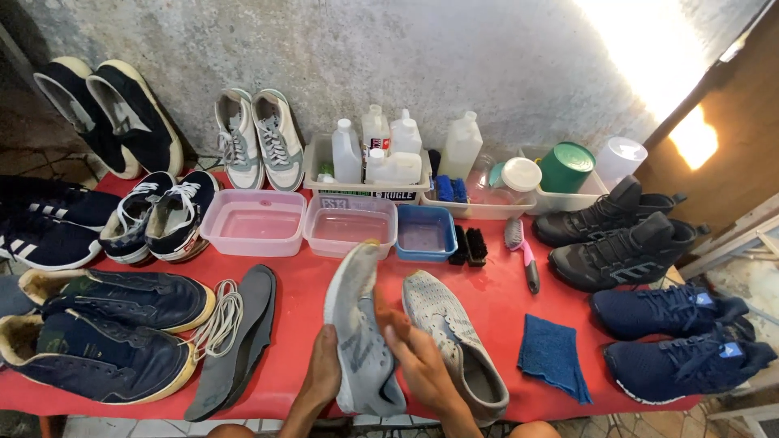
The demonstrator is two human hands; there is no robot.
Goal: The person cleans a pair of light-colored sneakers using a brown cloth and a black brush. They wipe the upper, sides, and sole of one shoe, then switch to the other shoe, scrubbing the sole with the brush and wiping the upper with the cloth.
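Note:
A grey sneaker [357, 324] is held up on its side over the red table [300, 292], its toe pointing toward the water tubs. My left hand [322, 375] grips it along the left edge near the heel. My right hand [415, 357] presses against its right side, fingers spread on the upper. The matching grey sneaker [454, 341] lies flat on the table just right of my right hand. A blue cloth [553, 355] lies further right.
Two pink tubs [253, 223] [349, 225] and a small blue tub [425, 234] hold water. Brushes [469, 246], a pink-handled brush [519, 247], white bottles [381, 150], dark insoles with laces [239, 332], and several pairs of shoes ring the table.

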